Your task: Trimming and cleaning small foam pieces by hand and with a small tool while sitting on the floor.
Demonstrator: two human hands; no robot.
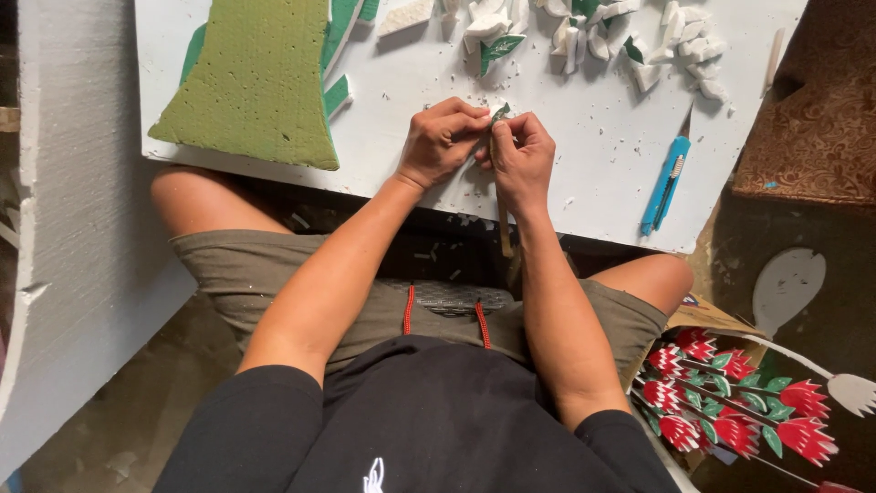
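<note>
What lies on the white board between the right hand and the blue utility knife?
Only bare white board with small foam crumbs separates the right hand from the blue utility knife, as the head view shows. The heap of cut foam pieces lies farther up.

Bare desk (584,155) lies around the hands; foam scraps (584,32) block twelve o'clock, blue cutter (664,183) three, green slab (255,82) ten.
</note>
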